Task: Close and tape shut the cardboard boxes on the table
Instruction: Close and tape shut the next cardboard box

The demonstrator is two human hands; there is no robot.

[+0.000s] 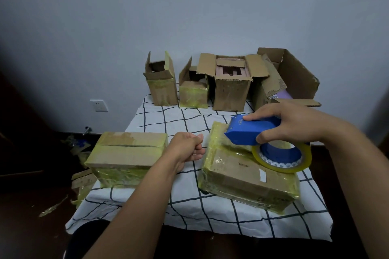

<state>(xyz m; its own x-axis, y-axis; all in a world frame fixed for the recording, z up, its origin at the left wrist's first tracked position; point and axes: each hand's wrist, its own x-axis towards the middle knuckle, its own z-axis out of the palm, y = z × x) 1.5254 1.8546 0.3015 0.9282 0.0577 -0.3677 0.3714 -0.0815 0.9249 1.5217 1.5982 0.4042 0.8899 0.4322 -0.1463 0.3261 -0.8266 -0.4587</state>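
The right hand [292,121] holds a blue tape dispenser [250,130], fingers over its top and thumb under its near side, the grip wrapped firmly round the body; its yellowish tape roll [283,161] hangs just over the taped cardboard box [246,172] on the right of the bench [185,202], and the dispenser's nose sits at that box's far left corner. The left hand [187,147] is curled into a loose fist between the two near boxes, thumb pressed to the fingers; whether it pinches a tape end I cannot tell. A second closed box [126,153], its top seam showing, lies to the left. Four open boxes [229,88] stand well apart along the far edge by the wall, flaps up. The cardboard looks light and fairly stiff, but the flaps will likely spring back, so each box is best steadied by pressing flat on the flaps beside the seam. The glossy tape wrap is probably slick, making bare cardboard edges the surer hold.
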